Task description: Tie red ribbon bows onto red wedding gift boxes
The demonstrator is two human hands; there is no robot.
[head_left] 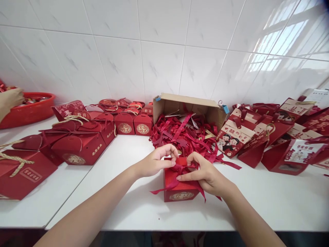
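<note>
A small red gift box (181,196) with a gold emblem on its front stands on the white table before me. A dark red ribbon (169,185) lies over its top in a bow, its ends trailing past the sides. My left hand (160,160) pinches the ribbon at the bow's left, thumb and forefinger together. At the right of the bow, my right hand (205,173) has its fingers closed on the ribbon, the forefinger and thumb near the knot. Part of the bow is hidden behind my fingers.
Just behind, an open cardboard box (187,99) on its side spills loose red ribbons (177,133). Red gift boxes (82,147) with rope handles fill the left; printed red bags (231,140) crowd the right. A red basin (33,108) sits far left, against the tiled wall.
</note>
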